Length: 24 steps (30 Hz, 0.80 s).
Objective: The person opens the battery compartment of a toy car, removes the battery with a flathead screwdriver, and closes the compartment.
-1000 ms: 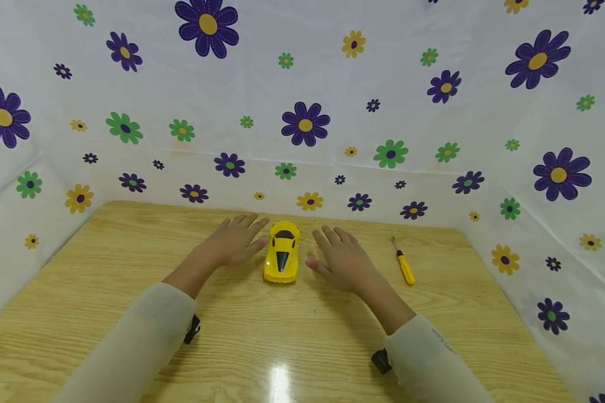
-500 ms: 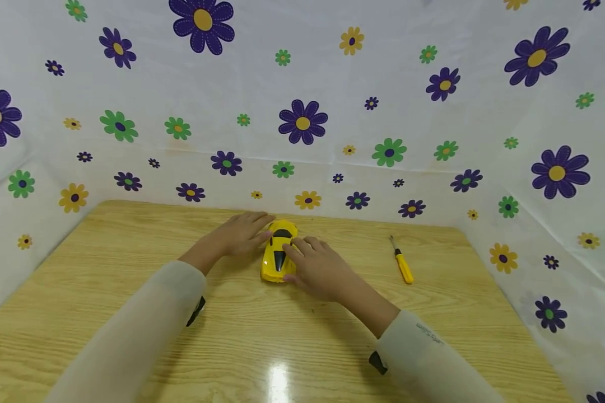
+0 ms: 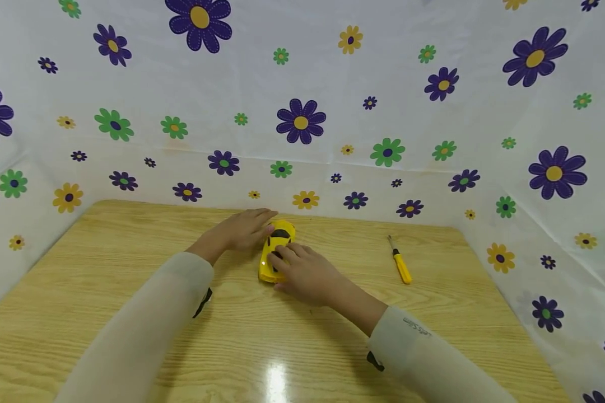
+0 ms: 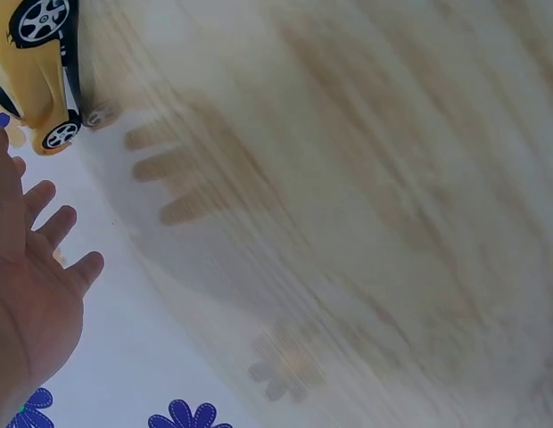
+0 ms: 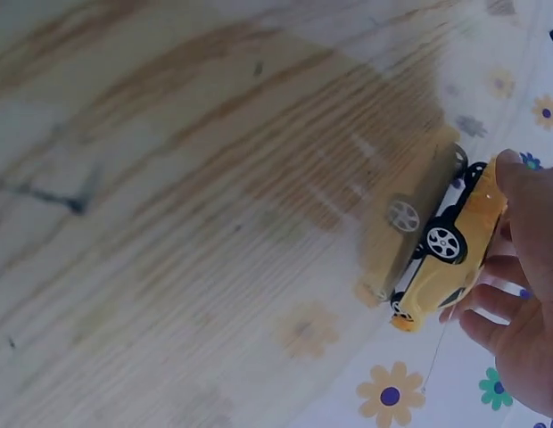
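A yellow toy car [image 3: 278,239] with black windows stands on the wooden table near its back edge. My right hand [image 3: 310,274] reaches over its rear half and grips it. In the right wrist view, the thumb [image 5: 517,169] is at the car's rear end and the fingers curl over its top. My left hand [image 3: 244,230] lies along the car's front left side, its thumb touching the bodywork. The left wrist view shows that hand [image 4: 45,294] with loosely spread fingers and the car [image 4: 40,80] above them.
A small screwdriver [image 3: 402,267] with a yellow handle lies on the table [image 3: 232,336] to the right of the hands. White cloth [image 3: 333,73] printed with flowers hangs along the back and both sides.
My right hand has moved left from beside the car onto its rear half and taken hold of it. The left hand has come closer, up to the car's front.
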Motion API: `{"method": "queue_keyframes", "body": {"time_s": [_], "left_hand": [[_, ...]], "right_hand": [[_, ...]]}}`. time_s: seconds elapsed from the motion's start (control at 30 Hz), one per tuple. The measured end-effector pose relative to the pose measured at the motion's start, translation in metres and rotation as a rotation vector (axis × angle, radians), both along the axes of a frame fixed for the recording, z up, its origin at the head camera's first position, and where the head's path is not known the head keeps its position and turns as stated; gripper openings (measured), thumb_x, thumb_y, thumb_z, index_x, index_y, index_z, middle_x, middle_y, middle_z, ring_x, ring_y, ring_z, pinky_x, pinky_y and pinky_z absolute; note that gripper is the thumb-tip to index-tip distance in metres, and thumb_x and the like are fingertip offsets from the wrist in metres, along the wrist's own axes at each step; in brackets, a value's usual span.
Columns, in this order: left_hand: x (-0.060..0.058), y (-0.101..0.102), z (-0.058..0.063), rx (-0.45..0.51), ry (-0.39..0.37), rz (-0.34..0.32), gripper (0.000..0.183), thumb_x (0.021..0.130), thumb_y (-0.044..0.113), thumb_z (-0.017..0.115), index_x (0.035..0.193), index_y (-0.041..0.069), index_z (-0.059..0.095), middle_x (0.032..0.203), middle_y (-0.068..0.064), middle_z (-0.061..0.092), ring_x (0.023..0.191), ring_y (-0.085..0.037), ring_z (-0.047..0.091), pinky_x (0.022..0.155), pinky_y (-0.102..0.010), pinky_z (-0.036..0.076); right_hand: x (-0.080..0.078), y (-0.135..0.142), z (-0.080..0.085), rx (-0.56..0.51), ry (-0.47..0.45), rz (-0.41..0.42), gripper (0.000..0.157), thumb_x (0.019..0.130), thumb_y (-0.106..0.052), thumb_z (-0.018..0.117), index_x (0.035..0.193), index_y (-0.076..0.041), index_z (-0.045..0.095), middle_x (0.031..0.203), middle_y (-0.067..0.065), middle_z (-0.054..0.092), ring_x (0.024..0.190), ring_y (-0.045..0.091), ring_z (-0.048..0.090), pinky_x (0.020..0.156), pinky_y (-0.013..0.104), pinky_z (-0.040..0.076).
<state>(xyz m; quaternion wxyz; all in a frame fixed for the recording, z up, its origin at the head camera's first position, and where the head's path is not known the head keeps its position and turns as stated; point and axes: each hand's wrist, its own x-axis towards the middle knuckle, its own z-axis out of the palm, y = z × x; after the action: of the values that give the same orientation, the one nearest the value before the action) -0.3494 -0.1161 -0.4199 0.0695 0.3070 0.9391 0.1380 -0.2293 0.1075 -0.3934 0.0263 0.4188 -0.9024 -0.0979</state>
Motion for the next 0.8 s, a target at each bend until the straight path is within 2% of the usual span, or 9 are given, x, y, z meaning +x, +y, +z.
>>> {"method": "queue_keyframes", "body": {"time_s": [0.1, 0.23, 0.4, 0.57, 0.8], "left_hand": [[-0.001, 0.005, 0.001, 0.022, -0.014, -0.018, 0.061, 0.111, 0.047, 0.029, 0.163, 0.014, 0.028, 0.166, -0.014, 0.028, 0.153, -0.037, 0.024, 0.126, -0.056, 0.017], [0.003, 0.011, 0.005, 0.068, -0.065, -0.008, 0.061, 0.111, 0.048, 0.031, 0.162, 0.015, 0.03, 0.166, -0.013, 0.029, 0.153, -0.036, 0.024, 0.126, -0.056, 0.018], [0.006, 0.017, 0.006, 0.115, -0.101, -0.012, 0.058, 0.111, 0.046, 0.035, 0.158, 0.012, 0.038, 0.164, -0.014, 0.034, 0.152, -0.036, 0.026, 0.126, -0.056, 0.019], [0.005, 0.018, 0.003, 0.111, -0.078, -0.027, 0.057, 0.112, 0.043, 0.035, 0.153, 0.005, 0.046, 0.159, -0.016, 0.041, 0.15, -0.036, 0.031, 0.126, -0.054, 0.021], [0.006, 0.019, -0.003, 0.103, -0.034, -0.035, 0.06, 0.111, 0.046, 0.036, 0.151, 0.004, 0.048, 0.157, -0.015, 0.043, 0.149, -0.034, 0.034, 0.125, -0.051, 0.024]], "right_hand": [[0.001, -0.001, -0.001, 0.015, 0.019, 0.023, 0.061, 0.103, -0.05, 0.056, 0.153, -0.017, 0.041, 0.156, 0.011, 0.042, 0.144, 0.031, 0.04, 0.122, 0.045, 0.034], [0.002, -0.002, -0.005, 0.029, 0.058, 0.042, 0.06, 0.103, -0.047, 0.058, 0.152, -0.017, 0.042, 0.156, 0.013, 0.041, 0.143, 0.03, 0.041, 0.121, 0.043, 0.035], [0.003, -0.003, -0.01, 0.031, 0.125, 0.069, 0.059, 0.103, -0.047, 0.059, 0.149, -0.015, 0.043, 0.152, 0.012, 0.043, 0.14, 0.028, 0.043, 0.12, 0.04, 0.037], [0.003, -0.004, -0.011, 0.014, 0.169, 0.084, 0.055, 0.103, -0.047, 0.059, 0.144, -0.013, 0.048, 0.146, 0.012, 0.048, 0.135, 0.027, 0.048, 0.117, 0.038, 0.042], [0.005, -0.007, -0.01, -0.027, 0.162, 0.069, 0.043, 0.102, -0.049, 0.06, 0.124, -0.013, 0.057, 0.129, 0.009, 0.053, 0.12, 0.026, 0.053, 0.107, 0.035, 0.05]]}}
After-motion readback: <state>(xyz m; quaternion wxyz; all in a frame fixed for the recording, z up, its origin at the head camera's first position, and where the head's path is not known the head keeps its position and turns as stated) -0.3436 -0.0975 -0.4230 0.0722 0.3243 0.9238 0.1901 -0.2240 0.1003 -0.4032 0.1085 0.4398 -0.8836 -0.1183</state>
